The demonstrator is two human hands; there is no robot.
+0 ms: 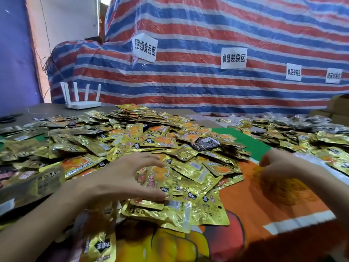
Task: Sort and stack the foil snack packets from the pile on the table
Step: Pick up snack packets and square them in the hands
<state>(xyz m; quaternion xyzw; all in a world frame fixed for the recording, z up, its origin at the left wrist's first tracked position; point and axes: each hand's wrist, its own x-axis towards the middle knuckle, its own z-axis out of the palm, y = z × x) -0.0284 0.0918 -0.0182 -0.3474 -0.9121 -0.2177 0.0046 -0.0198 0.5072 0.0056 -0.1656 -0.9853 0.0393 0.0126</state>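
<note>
The surface (43,108) is carrying a wide, loose pile (132,140) of gold foil packets. No tidy stack is showing, so nearly all the sorting is, I judge, waiting to be done. The left hand (120,178) is curving fingers and thumb around a front packet (157,175), though I cannot tell whether it is gripping. The right hand (277,163) is hovering loosely curled, holding nothing.

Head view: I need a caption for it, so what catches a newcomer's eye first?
A pile of gold foil packets fills the middle, the left hand on its near edge, the right hand over the orange cloth beside it. Behind hangs a red, white and blue striped tarp bearing paper signs.
</note>
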